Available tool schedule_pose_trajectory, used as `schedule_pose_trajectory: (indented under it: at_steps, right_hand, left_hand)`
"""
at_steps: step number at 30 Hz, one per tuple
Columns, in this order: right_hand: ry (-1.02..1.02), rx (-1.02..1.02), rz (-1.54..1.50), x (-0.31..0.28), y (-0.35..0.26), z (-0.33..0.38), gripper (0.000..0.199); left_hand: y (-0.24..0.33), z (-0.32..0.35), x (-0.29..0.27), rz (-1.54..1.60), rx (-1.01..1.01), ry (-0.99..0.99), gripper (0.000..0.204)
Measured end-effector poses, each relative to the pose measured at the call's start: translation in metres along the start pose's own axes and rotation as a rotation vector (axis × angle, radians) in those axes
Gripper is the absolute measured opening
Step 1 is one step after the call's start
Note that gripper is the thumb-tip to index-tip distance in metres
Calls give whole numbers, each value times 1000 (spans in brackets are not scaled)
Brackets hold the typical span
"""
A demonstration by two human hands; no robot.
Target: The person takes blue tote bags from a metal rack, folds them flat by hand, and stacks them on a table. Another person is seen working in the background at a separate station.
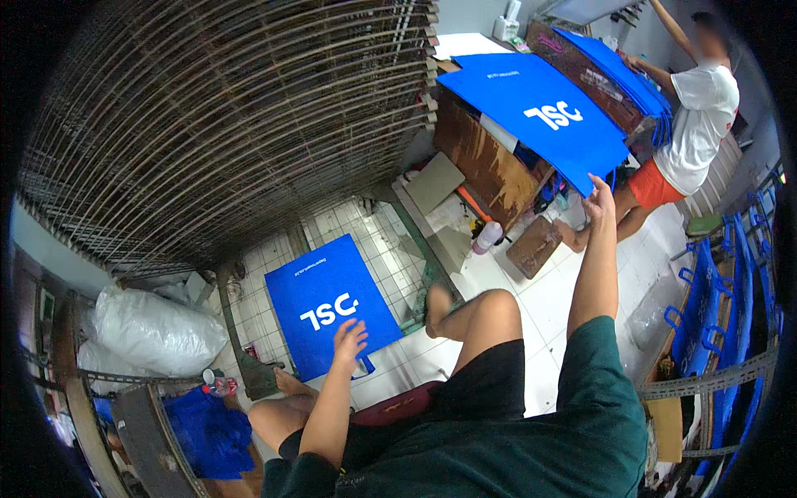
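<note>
Head: flat, rectangular fabric bag in right hand

Lower bag btwn plastic bundle on L & bottle on R.

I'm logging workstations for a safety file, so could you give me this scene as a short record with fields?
Left hand: open, above the front bag; contact unclear
Right hand: fingers at the near corner of the table bag; grip unclear
Bags: both flat and blue with white print
Racks: stacked wire racks, upper left
Floor: a bottle beside a low brown block
Other person: in a white shirt, upper right
Lower left: clear plastic bundle
</note>
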State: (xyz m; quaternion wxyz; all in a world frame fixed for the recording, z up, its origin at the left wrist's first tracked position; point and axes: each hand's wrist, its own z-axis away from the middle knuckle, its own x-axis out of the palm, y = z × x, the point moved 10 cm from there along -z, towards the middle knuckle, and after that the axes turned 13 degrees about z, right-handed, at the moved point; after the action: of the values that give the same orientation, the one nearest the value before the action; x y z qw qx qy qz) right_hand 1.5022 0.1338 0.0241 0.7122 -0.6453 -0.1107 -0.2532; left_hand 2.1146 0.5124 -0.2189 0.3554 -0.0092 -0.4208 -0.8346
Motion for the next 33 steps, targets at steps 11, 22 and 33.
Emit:
schedule_pose_trajectory:
  at_steps: [11, 22, 33]
  right_hand:
    - [-29, -407, 490, 112, -183, 280, 26]
    - [-385, -356, 502, 246, -96, 395, 57]
    - [-554, -39, 517, 316, 0, 320, 72]
  left_hand:
    - [4, 91, 258, 636, -604, -787, 106]
    - [14, 82, 161, 321, -218, -928, 60]
    - [131, 147, -25, 579, 20, -544, 64]
